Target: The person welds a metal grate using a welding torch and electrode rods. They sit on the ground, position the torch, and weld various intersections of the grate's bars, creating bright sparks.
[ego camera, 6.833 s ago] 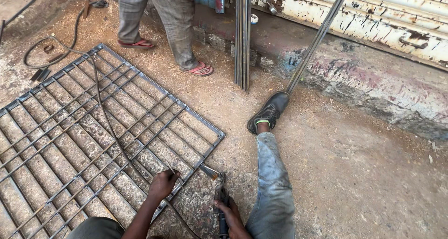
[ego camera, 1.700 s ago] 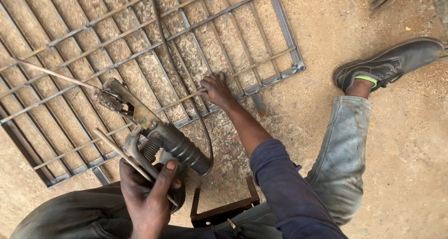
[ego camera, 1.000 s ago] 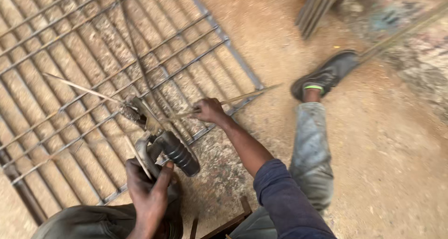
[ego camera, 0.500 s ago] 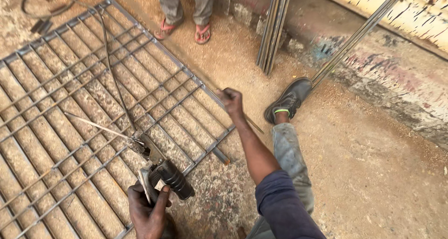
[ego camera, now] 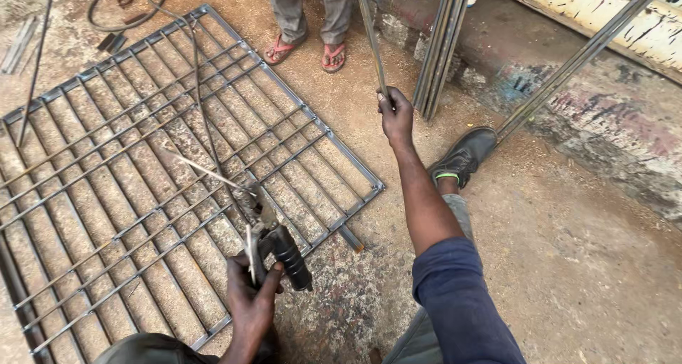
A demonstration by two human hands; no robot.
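My left hand [ego camera: 251, 301] grips a black-handled welding electrode holder [ego camera: 280, 247] with a thin rod [ego camera: 202, 171] in its jaws, held over the near right part of a large steel grille [ego camera: 142, 165] lying flat on the dirt. My right hand [ego camera: 396, 115] is stretched out past the grille's right edge and is shut on the lower end of a long thin steel bar [ego camera: 370, 34] that slants up and away. A dark cable [ego camera: 202, 115] trails from the holder across the grille.
Another person's legs in pink sandals [ego camera: 305, 53] stand beyond the grille's far corner. Upright steel bars [ego camera: 442, 44] lean beside a concrete ledge [ego camera: 604, 129]; a long bar [ego camera: 579, 58] slants across it. My black shoe [ego camera: 465, 154] rests on the sandy ground.
My right hand left the grille's edge, swung out to the right and took hold of the long thin bar. My left hand has kept the electrode holder over the grille.
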